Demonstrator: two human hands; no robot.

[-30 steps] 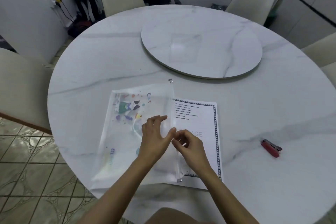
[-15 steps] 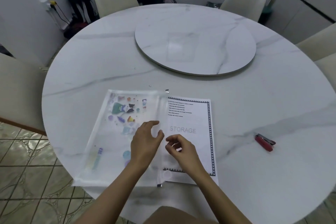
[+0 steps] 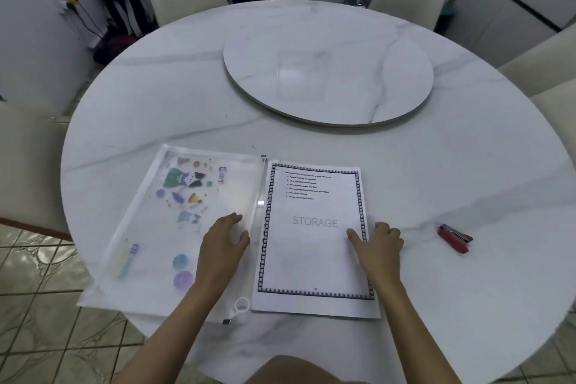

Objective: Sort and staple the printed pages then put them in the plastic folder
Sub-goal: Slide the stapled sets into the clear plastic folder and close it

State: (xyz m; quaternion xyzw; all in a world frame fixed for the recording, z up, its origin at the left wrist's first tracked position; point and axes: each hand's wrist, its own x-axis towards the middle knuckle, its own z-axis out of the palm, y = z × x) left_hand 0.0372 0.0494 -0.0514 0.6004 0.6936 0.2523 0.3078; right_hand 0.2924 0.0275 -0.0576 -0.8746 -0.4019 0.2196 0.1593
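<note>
While the plastic folder (image 3: 174, 227) lies flat at the left of the bench (image 3: 467, 165), left hand (image 3: 223, 246) rests on its right edge, fingers relaxed. Printed pages (image 3: 311, 252) lie just beside. Right hand (image 3: 378, 246): thumb on their right edge, fingers curled, cannot tell if gripping. Stapler (image 3: 455, 238) lies apart, further right.

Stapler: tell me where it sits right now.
In the head view, the stapler lies on the table, right of the pages and the right hand, touching neither.

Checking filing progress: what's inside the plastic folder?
The plastic folder shows only its printed cartoons, no pages inside. The printed pages lie beside it. The left hand covers a small patch.
</note>
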